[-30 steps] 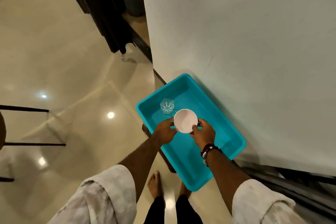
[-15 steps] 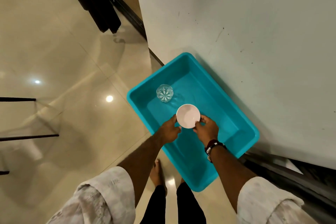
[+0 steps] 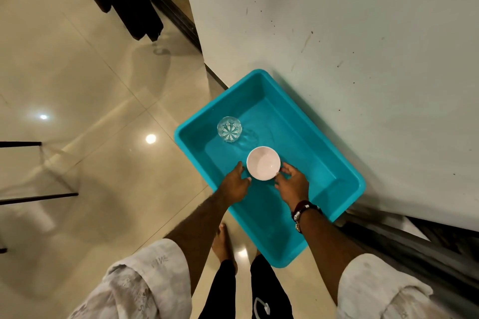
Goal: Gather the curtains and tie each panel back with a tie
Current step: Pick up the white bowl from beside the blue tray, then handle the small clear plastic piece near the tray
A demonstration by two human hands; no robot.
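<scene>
Teal plastic tray [image 3: 334, 171] at frame centre, against a pale wall [image 3: 350, 33], holding a cut-glass tumbler [image 3: 229, 129] and a white bowl [image 3: 263, 163] gripped at its rim by left hand [image 3: 235, 184] and right hand [image 3: 294, 185]; dark curtain [image 3: 134, 0] hanging upper left, untied.

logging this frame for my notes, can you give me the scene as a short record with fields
setting: glossy tiled floor beside a pale wall
container: turquoise tub set against the wall
in tub: clear glass near the far left corner; white bowl nearer the person
left hand: fingers touch the bowl's left side
right hand: fingers curl on the bowl's right side
bowl state: upright, appears empty; whether it rests on the tub floor cannot be told
curtain: dark fabric hangs at top left, no tie visible
</scene>
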